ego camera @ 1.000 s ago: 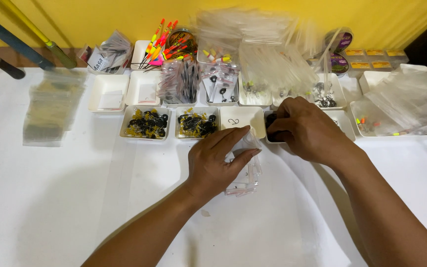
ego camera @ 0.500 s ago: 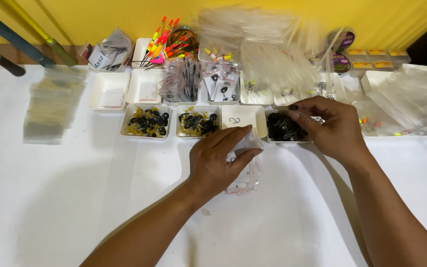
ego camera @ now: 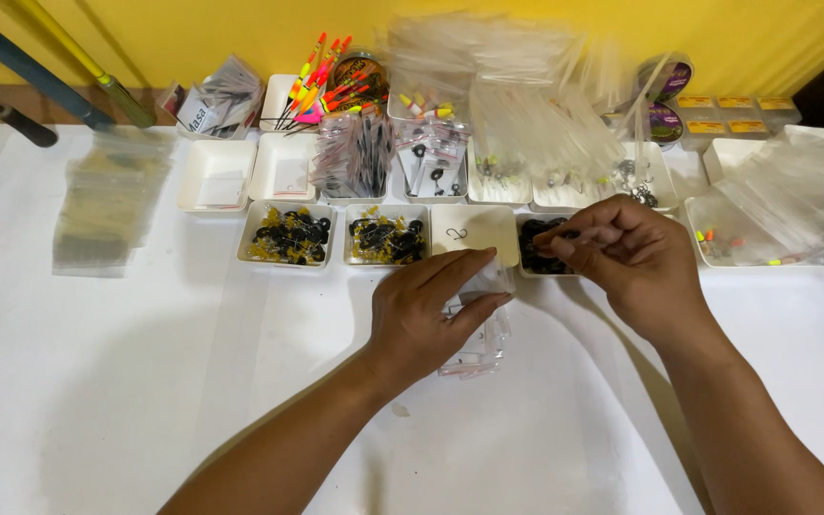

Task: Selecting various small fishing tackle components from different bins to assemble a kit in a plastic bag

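Two bare hands work over a white tabletop (ego camera: pixel 97 381) in the head view. The left hand (ego camera: pixel 426 315) lies palm down near the middle of the tabletop, its fingers pressing on a small clear plastic bag (ego camera: pixel 479 334). The bag is see-through and glossy, with a few faint reddish marks near its lower end; much of it is hidden under the hand. Its long axis runs roughly from the far edge toward the near edge, the hidden upper end pointing at the row of trays.

The right hand (ego camera: pixel 627 262) hovers over a white tray of small black pieces (ego camera: pixel 538 256), thumb and fingertips pinched together; what they hold is too small to tell. This tray stands in a row with an almost bare white tray (ego camera: pixel 474 229) and two trays of black and yellow pieces (ego camera: pixel 385 236), (ego camera: pixel 286 236). Farther back, toward the far edge, stand bright fishing floats (ego camera: pixel 312 91) and blurred heaps of clear packets (ego camera: pixel 526 105).

Against the frame half a second ago, the right hand has drawn its fingers closer into a pinch and sits slightly lower over the black pieces; the left hand and bag have kept their place.
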